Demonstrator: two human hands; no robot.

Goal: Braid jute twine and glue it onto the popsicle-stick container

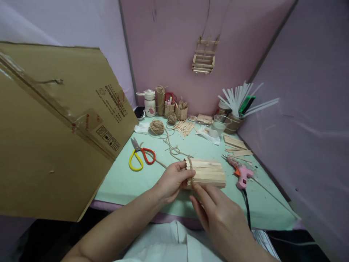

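Observation:
A cylinder-like piece made of pale wooden sticks [208, 172] lies sideways above the front of the table. My left hand [174, 180] grips its left end, the thumb pressing on a band of brown twine [190, 167] that runs around the sticks. Just below that band, my right hand [215, 207] has its index fingertip at the lower edge of the sticks, the thumb a little apart; whether it pinches the twine is too small to tell. Loose twine [174, 148] trails from the piece back to a twine ball [157, 126].
Scissors [139, 151] lie left, beside a large cardboard sheet [60, 123]. A pink glue gun [241, 173] with its cord and flat sticks [236, 142] are right. Behind stand a bottle [149, 103], a plastic cup [220, 125] and a pot of white glue sticks [233, 125].

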